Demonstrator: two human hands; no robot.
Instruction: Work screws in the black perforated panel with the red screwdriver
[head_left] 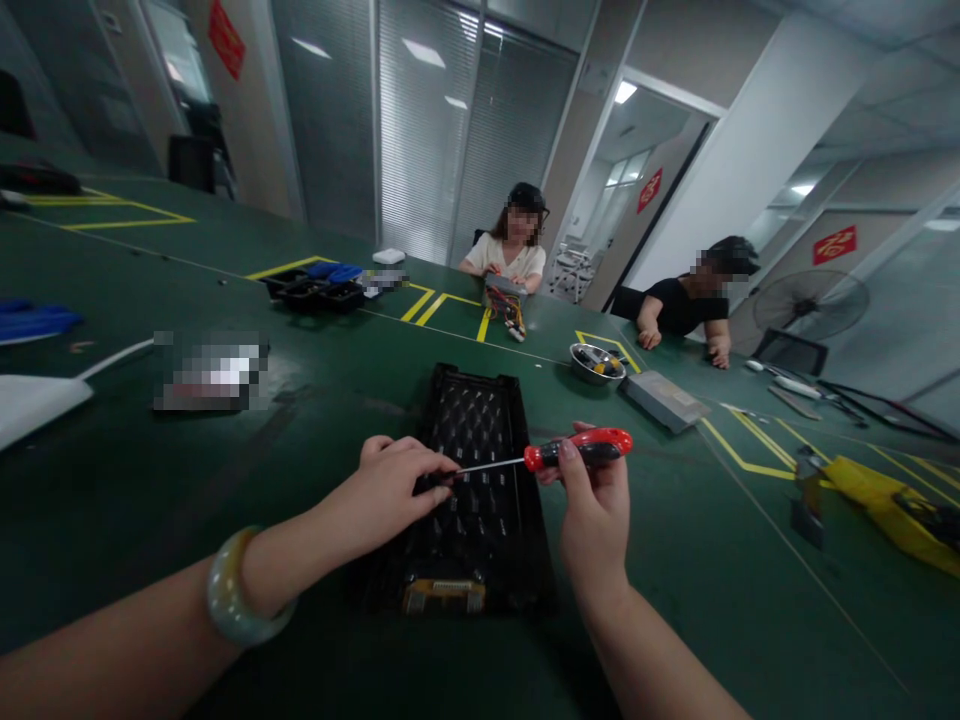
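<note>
My right hand (592,500) grips the red and black handle of a screwdriver (581,450), whose thin metal shaft points left. Over the black panel, my left hand (397,490) has thumb and fingertips pinched at the tip of the shaft. Something small and dark seems to be between those fingers, too small to name. Beneath both hands lies a long black plastic panel (536,540) with rows of small raised shapes inside a frame. A brown and pale connector piece (444,594) sits at its near end.
Beyond the panel stand a metal bowl (598,364) of small parts and a grey metal box (664,400). A black tray (315,292) with blue items lies back left. A yellow bag (885,505) is at right. Two people sit across the green table (300,480), one handling a wired box (504,292).
</note>
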